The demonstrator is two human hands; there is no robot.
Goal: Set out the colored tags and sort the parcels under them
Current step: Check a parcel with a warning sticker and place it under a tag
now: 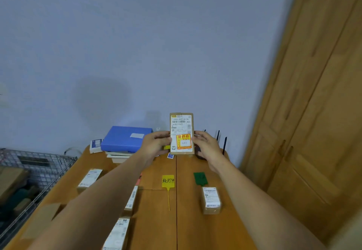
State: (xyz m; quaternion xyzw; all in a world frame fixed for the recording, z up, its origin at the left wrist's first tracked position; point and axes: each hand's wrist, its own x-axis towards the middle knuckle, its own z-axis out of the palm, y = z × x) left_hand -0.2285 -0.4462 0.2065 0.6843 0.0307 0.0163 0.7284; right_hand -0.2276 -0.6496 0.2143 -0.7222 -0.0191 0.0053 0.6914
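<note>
Centre frame, the parcel [182,133] stands upright between left hand [154,144] and right hand [207,146], each grip holding one side edge.

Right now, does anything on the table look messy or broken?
Nothing looks spilled or broken. The left hand and right hand hold one parcel upright above the table. The yellow tag and green tag lie flat, with a second parcel just below the green one.

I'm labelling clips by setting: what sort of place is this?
Probably a home room or small office, not a warehouse: a wooden table beside a panelled wooden door, a blue file box at the table's far end, and small labelled parcels laid near a yellow tag and a green tag.
</note>
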